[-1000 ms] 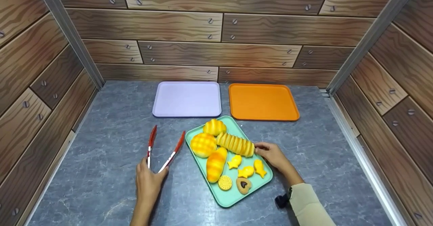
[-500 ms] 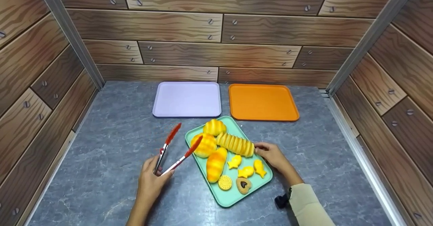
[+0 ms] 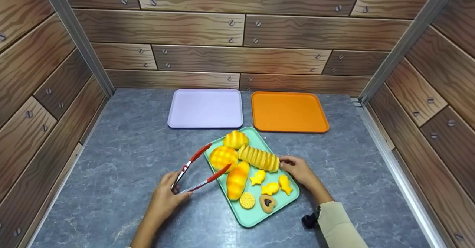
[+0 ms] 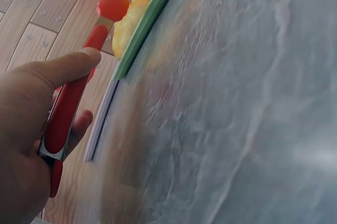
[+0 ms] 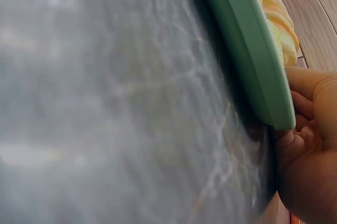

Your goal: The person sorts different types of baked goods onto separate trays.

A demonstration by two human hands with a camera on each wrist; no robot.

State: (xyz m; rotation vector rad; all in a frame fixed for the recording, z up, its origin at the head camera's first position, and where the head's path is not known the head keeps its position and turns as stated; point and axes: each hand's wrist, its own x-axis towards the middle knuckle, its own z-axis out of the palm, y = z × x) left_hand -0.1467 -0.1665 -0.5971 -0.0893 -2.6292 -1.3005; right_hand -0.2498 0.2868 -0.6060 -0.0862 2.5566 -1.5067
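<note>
My left hand point(image 3: 167, 194) holds a pair of red-tipped metal tongs point(image 3: 201, 152), their arms spread apart. One tip hangs over a round scored bun point(image 3: 221, 156) and the other near the green tray's left edge. Thumb and fingers of my right hand point(image 3: 301, 172) grip the rim of the green tray point(image 3: 250, 217) on its right side. On that tray lie a small striped roll point(image 3: 235, 139), a ridged loaf point(image 3: 258, 159), a long bun point(image 3: 237, 183), several yellow fish-shaped pieces point(image 3: 270, 188), a round biscuit point(image 3: 247, 200) and a heart-shaped cookie point(image 3: 264, 208).
Behind the green tray, a lilac tray point(image 3: 206, 108) and an orange tray point(image 3: 290, 111) stand side by side. Wood-patterned walls point(image 3: 237, 29) enclose the grey table point(image 3: 122, 136) at the back and both sides.
My left hand has swung the tongs rightward, from beside the green tray to over its left edge and the round bun. My right hand and the food have stayed put.
</note>
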